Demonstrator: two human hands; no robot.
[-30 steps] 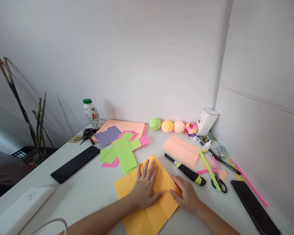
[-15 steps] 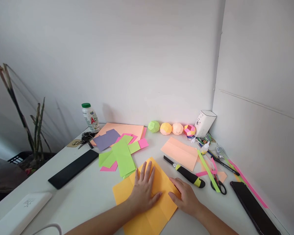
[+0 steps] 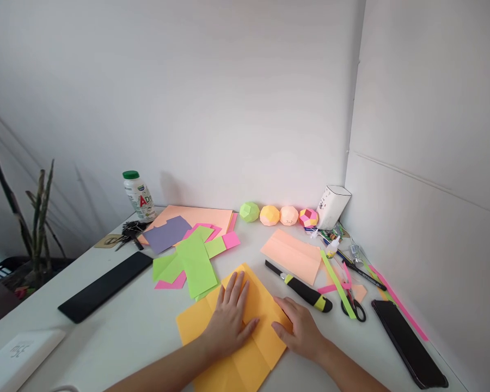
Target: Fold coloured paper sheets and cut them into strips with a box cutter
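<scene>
A creased yellow-orange sheet of paper (image 3: pixel 265 307) lies at the front of the table, its fold lines showing. My left hand (image 3: pixel 227 321) presses flat on its middle, fingers stretched out and thumb spread to the side. At the sheet's right edge, my right hand (image 3: pixel 300 329) grips the border, with the thumb on top and the index finger along the edge. Its other fingers are curled and partly hidden. Just beyond that hand rests a black and lime utility knife (image 3: pixel 304 289).
Green paper pieces (image 3: pixel 196 261), a purple sheet (image 3: pixel 167 234) and a peach sheet (image 3: pixel 292 253) lie behind. Several paper balls (image 3: pixel 269 215) line the wall. Scissors (image 3: pixel 357 310) and a phone (image 3: pixel 408 343) are right; a black strip (image 3: pixel 106 286) and white power bank (image 3: pixel 22 356) are left.
The view has shifted slightly, so everything appears a little further left. Both hands keep the same places on the yellow-orange paper.
</scene>
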